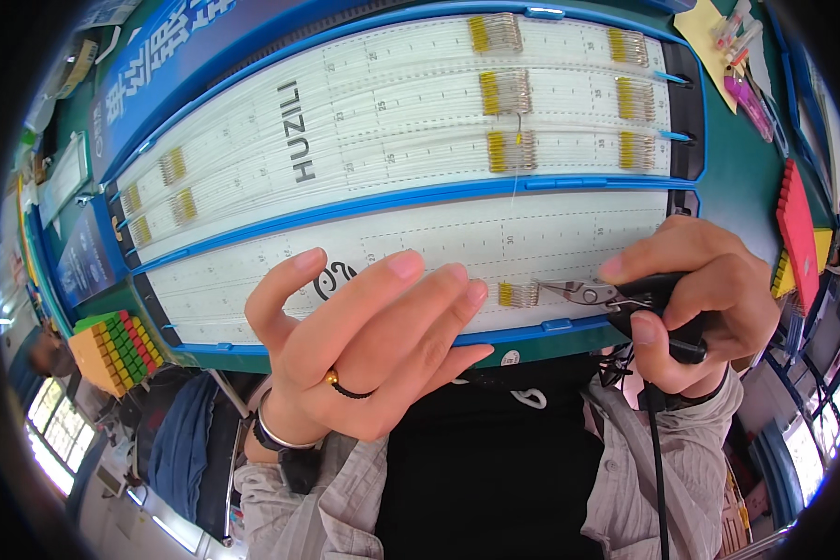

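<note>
A blue-rimmed fishing leader case (420,206) lies open before me, white boards in both halves. In the near half, a small row of fish hooks with yellow thread (518,295) sits by the front rim. My right hand (719,289) is closed round black-handled pliers (588,292), whose narrow tips point left and reach the edge of that row; I cannot tell whether they grip a hook. Over the near board my left hand (364,345) hovers left of the hooks, fingers stretched and spread. Whether a thin line runs to its fingertips cannot be made out.
The far half carries several hook bundles (507,92) with pale lines stretched along the board. Red and yellow foam blocks (797,243) stand at the right, and a multicoloured foam block (119,349) at the left. Pens and a pink tool (749,107) lie at the back right.
</note>
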The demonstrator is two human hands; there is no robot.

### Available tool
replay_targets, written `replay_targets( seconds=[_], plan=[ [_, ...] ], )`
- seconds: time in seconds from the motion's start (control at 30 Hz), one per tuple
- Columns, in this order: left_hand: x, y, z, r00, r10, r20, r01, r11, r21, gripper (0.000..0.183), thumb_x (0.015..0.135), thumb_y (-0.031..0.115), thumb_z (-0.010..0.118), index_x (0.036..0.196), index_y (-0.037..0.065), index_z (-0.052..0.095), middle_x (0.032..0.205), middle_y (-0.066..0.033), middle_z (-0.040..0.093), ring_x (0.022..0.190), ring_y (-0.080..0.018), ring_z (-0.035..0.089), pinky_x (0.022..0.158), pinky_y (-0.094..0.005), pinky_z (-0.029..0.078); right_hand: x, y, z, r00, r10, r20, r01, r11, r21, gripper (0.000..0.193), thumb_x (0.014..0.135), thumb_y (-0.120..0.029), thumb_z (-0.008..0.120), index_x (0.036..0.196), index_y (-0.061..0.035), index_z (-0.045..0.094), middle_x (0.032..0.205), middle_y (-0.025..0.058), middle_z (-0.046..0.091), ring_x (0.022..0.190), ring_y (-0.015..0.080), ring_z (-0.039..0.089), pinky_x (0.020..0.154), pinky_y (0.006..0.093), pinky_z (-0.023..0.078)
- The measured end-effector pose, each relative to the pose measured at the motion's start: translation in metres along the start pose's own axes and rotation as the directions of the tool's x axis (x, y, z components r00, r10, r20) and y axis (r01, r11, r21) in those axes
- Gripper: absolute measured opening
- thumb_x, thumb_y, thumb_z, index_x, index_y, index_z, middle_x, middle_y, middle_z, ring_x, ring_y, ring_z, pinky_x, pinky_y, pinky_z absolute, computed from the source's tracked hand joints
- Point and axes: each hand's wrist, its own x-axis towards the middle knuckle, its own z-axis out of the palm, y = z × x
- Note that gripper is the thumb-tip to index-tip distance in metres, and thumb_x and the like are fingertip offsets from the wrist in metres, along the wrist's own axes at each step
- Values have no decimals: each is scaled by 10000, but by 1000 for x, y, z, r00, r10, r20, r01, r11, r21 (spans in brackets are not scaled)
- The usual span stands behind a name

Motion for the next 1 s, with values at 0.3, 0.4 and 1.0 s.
replay_targets(
  seconds=[0.3, 0.4, 1.0],
  plan=[
    [0, 1, 0, 1000, -7, 3, 7, 1000, -10, 337, 770, 512, 769, 1018, 284, 775, 1149, 88, 635, 1220, -179, 431, 1092, -447, 297, -1, -3, 2, 998, 39, -53, -36, 998, 47, 209, 746, -40, 675, 813, -82, 481, 901, 231, 706, 627, 174, 531, 583, 304, 423],
    [0, 3, 1, 999, -45, -5, 44, 998, -39, 345, 760, 492, 779, 1028, 273, 774, 1111, 89, 638, 1185, -173, 472, 1085, -460, 307, 0, -2, 3, 998, 31, -55, -29, 999, 38, 200, 745, -36, 670, 804, -81, 484, 894, 226, 708, 605, 172, 523, 563, 300, 414],
    [2, 4, 5, 996, -89, -4, 87, 980, -177, 366, 739, 410, 816, 1031, 196, 769, 1011, 54, 630, 936, -143, 645, 1075, -478, 334, -2, -3, 3, 997, 47, -58, -44, 998, 53, 228, 742, -39, 690, 809, -87, 478, 907, 228, 706, 612, 171, 526, 572, 290, 421]
  ],
)
